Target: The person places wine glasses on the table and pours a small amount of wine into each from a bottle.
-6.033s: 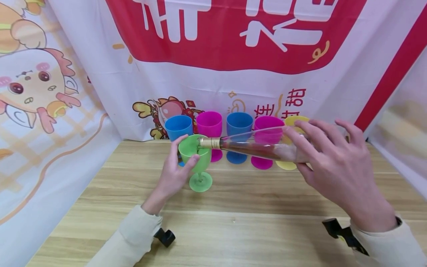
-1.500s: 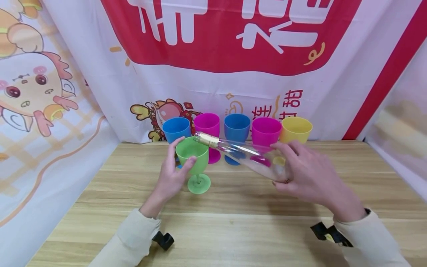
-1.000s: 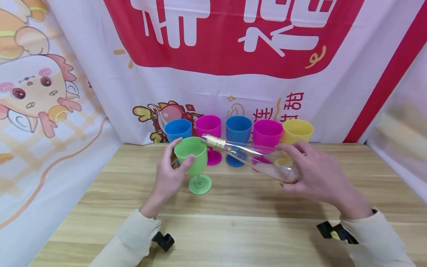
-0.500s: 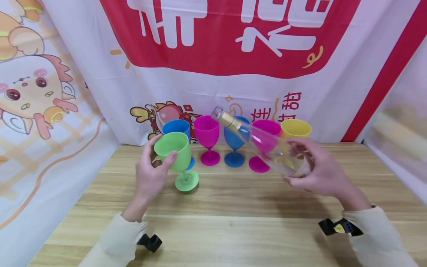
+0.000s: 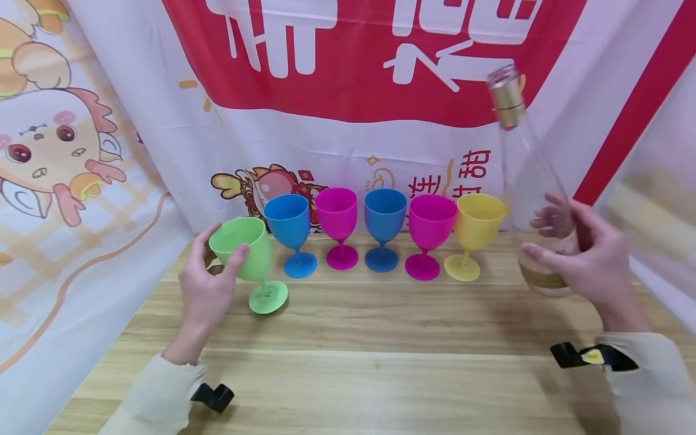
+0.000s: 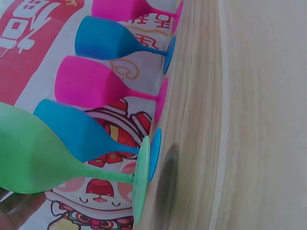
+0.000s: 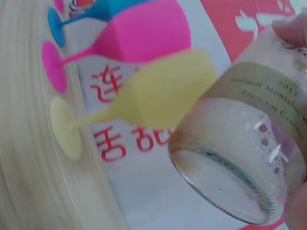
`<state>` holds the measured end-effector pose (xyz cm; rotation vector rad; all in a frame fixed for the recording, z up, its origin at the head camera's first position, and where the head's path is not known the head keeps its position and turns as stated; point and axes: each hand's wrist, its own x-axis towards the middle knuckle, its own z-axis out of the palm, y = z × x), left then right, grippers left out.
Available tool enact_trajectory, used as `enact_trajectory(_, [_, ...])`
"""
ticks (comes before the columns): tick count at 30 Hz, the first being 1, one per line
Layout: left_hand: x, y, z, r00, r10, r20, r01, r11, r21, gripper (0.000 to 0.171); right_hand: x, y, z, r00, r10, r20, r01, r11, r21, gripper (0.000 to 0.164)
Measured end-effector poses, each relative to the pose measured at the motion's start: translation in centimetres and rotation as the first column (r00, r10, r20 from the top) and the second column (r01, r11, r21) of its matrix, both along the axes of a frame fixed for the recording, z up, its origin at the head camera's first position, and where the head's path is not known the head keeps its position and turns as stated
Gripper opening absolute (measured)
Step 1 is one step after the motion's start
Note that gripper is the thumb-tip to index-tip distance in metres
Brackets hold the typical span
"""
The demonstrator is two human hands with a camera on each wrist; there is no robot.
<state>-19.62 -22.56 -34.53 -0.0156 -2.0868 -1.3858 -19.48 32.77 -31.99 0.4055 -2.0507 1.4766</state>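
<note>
My left hand (image 5: 209, 284) holds a green goblet (image 5: 244, 248) by its bowl, thumb on the near side. The goblet leans, and in the left wrist view its foot stands off the table above a shadow. On the right, my right hand (image 5: 600, 260) grips a clear glass wine bottle (image 5: 527, 169) round its lower body. The bottle is nearly upright with its gold-banded neck up. The right wrist view shows the bottle's base (image 7: 225, 187), a printed label and droplets on the glass; no body of liquid shows inside.
Along the back of the wooden table (image 5: 348, 374) runs a row of goblets: blue (image 5: 286, 220), magenta (image 5: 337, 214), a second blue (image 5: 385, 214), a second magenta (image 5: 431, 220) and yellow (image 5: 478, 223). A printed cloth (image 5: 348, 145) hangs right behind them; more cloth lines both sides.
Earlier the bottle was tipped into the green goblet with dark liquid in its neck. Since then the bottle has swung upright to the right, and the left hand has carried the goblet left.
</note>
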Motion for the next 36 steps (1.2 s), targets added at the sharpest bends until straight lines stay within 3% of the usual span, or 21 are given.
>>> enact_trajectory(2, [-0.2,-0.5,0.0,1.0,0.028,0.005,-0.028,1.0,-0.009,0.065,-0.2,1.0,-0.2,1.0,0.012,0.016,-0.01,0.993,-0.12,0.076])
enact_trajectory(4, [-0.3,-0.9,0.0,0.998,0.057,0.016,-0.056,0.998,-0.024,0.066,-0.5,1.8,-0.6,0.999,0.033,0.027,-0.025,0.968,-0.251,0.074])
enact_trajectory(10, [-1.2,-1.9,0.2,0.992,0.092,0.087,-0.087,0.994,-0.062,0.072,-1.1,3.3,-2.2,0.989,-0.052,0.141,0.099,0.93,-0.354,0.068])
enact_trajectory(15, [-2.2,-2.4,0.1,0.984,0.077,0.16,-0.064,0.994,-0.085,0.08,-1.7,3.9,-3.6,0.986,0.034,0.163,0.055,0.858,-0.511,0.07])
enact_trajectory(22, [-3.6,-2.5,0.0,0.975,0.078,0.21,-0.058,0.993,-0.101,0.088,-2.4,3.9,-5.0,0.976,0.011,0.216,0.114,0.821,-0.559,0.08])
enact_trajectory(30, [-5.5,-1.8,0.1,0.976,0.047,0.215,-0.029,0.996,-0.086,0.096,-2.4,4.5,-6.1,0.969,0.0,0.248,0.147,0.804,-0.577,0.085])
enact_trajectory(36, [-6.2,-1.6,-0.1,0.974,0.051,0.219,-0.039,0.998,-0.058,0.097,-2.8,4.2,-6.9,0.962,0.009,0.274,0.166,0.774,-0.611,0.085])
